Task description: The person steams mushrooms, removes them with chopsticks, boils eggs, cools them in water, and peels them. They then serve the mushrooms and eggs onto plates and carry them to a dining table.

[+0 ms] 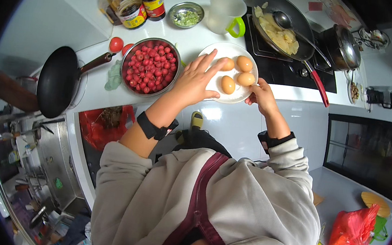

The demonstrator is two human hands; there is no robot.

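Several brown eggs lie on a round white plate at the counter's front edge. My right hand grips the plate's right rim, thumb on top and fingers beneath. Over the plate's left side my left hand is spread, its fingertips beside the upper left egg; whether it touches that egg I cannot tell. Left of this hand stands a steel bowl full of small red fruits.
A wok with sliced food and a ladle sits on the cooktop, its red handle jutting over the edge. Behind the plate are a plastic jug and a bowl of chopped greens. A black frying pan lies left.
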